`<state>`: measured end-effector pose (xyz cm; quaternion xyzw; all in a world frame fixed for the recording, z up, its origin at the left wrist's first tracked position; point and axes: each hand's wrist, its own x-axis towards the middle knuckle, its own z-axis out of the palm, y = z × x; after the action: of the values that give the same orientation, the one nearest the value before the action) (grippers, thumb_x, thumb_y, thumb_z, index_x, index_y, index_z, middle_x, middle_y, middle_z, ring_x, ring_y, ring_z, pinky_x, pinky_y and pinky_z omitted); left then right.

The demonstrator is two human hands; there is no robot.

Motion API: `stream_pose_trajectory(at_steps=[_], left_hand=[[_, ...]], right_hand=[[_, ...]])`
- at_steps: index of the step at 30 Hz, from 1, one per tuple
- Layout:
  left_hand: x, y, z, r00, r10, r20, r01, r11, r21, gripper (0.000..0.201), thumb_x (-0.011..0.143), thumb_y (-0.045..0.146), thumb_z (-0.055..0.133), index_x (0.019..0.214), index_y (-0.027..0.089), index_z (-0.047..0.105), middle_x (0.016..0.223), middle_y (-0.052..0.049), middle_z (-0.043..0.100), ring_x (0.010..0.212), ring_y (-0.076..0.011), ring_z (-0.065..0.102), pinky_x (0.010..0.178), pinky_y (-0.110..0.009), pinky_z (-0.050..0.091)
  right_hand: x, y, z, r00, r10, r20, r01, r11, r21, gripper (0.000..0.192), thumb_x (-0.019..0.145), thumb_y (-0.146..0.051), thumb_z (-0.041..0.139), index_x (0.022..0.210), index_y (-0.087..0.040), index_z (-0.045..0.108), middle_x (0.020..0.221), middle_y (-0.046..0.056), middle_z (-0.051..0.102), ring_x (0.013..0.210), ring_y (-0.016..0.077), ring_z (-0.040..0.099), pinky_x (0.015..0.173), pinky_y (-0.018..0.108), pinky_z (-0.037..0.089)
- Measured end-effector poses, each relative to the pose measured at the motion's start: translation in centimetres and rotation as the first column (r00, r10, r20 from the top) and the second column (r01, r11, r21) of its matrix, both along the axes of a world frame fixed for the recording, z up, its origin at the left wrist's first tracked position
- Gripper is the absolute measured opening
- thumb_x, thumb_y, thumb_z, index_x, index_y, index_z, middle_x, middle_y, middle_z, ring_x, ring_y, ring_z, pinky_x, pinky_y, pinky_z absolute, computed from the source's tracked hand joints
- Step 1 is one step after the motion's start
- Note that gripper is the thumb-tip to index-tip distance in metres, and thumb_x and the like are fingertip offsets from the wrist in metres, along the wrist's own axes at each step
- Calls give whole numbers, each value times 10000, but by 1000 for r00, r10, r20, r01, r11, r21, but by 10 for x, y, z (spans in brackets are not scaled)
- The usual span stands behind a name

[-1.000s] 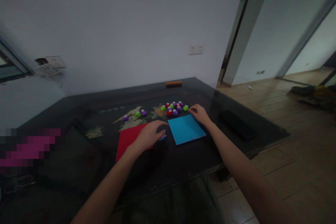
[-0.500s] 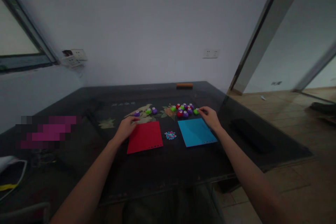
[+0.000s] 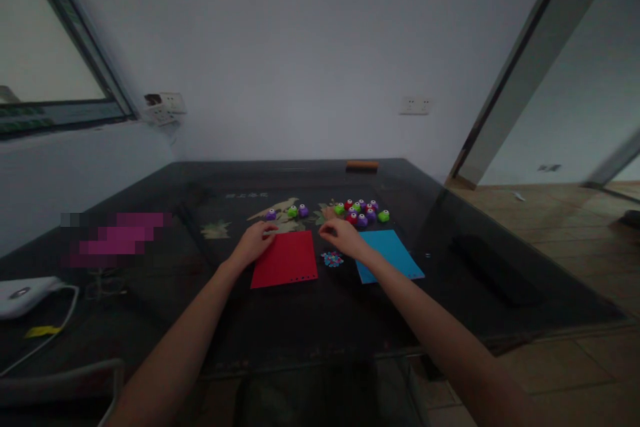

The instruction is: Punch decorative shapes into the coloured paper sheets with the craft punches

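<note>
Red square paper sheet (image 3: 285,259): light, flimsy, likely creases; best pinched at far corners. Left hand (image 3: 255,243) fingers rest on one; right hand (image 3: 341,237) hovers, loosely curled, empty.

Pale characters on table (image 3: 350,320) inlay, too blurred to read

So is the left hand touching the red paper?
Touching. The head view shows the left hand with its fingers lying on the red paper's top left corner, no gap.
</note>
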<state>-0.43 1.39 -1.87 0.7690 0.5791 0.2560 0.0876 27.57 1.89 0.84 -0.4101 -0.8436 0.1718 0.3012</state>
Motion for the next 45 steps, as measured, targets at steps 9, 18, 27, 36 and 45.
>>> stream_pose_trajectory(at_steps=[9, 18, 27, 36, 45], left_hand=[[0, -2, 5, 999, 20, -36, -22, 998, -53, 270, 785, 254, 490, 981, 162, 651, 1023, -101, 646, 980, -225, 582, 899, -361, 446], [-4, -1, 3, 991, -77, -108, 67, 993, -93, 490, 682, 489, 658, 1062, 180, 629, 1026, -95, 582, 958, -232, 528, 892, -366, 407], [1, -4, 6, 988, -75, -135, 60, 992, -111, 495, 688, 455, 665, 1082, 158, 628, 997, -98, 551, 960, -234, 523, 893, -360, 404], [-1, -2, 5, 987, -101, -122, 96, 994, -51, 462, 670, 455, 687, 1020, 156, 643, 1008, -107, 575, 956, -249, 541, 877, -381, 421], [-2, -2, 3, 985, -102, -139, 99, 995, -30, 488, 673, 487, 673, 1038, 166, 622, 1078, -119, 591, 1019, -270, 532, 904, -394, 399]], right_hand=[[-43, 30, -13, 989, -99, 110, 97, 995, 18, 201, 763, -254, 657, 949, -175, 653, 996, 91, 627, 965, 222, 551, 852, 353, 411], [-50, 24, -37, 962, -8, 273, -4, 999, 45, 789, 571, -572, 734, 1191, -123, 543, 1124, 172, 513, 1083, 330, 431, 882, 437, 380], [-49, 26, -38, 966, 27, 256, -33, 999, 18, 693, 589, -545, 738, 1132, -141, 592, 1077, 145, 502, 1042, 302, 437, 858, 415, 397], [-49, 23, -36, 974, 17, 224, -19, 1000, 10, 684, 576, -506, 762, 1124, -146, 568, 1101, 127, 522, 1062, 282, 457, 890, 407, 384], [-49, 23, -35, 968, 36, 247, -38, 999, 7, 695, 596, -530, 738, 1149, -145, 571, 1122, 137, 528, 1087, 289, 457, 915, 412, 376]])
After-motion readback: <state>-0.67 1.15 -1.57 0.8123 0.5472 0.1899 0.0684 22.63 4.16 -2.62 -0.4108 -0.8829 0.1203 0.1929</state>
